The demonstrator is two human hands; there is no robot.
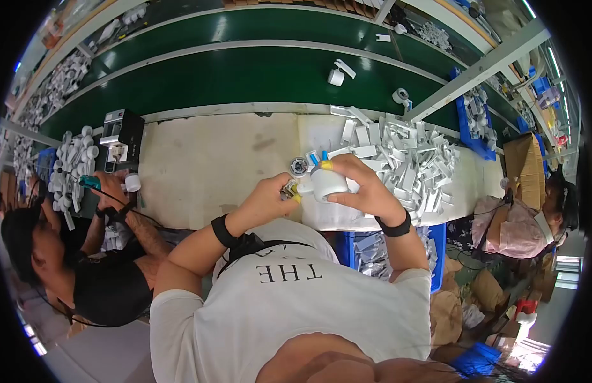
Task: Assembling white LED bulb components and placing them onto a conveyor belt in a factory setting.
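Observation:
Over the near edge of the pale worktable [213, 159], my right hand [369, 190] grips a white round housing [328, 184] between thumb and fingers. Close beside it, my left hand [267, 201] is closed in a pinch on a small metallic part [288, 189], mostly covered by the fingers. Yellow coverings show on some fingertips of both hands. A round fitting with a dark, ringed face [298, 166] lies on the table just beyond my hands. Thin blue pieces [319, 157] stick up behind the housing; I cannot tell what they belong to.
White and silvery oblong parts [404, 159] form a heap to the right. A blue bin [439, 249] of similar parts stands below the table edge. Left are a black machine [122, 137] and a co-worker [111, 287]; another person sits right. Beyond runs a green conveyor [245, 73].

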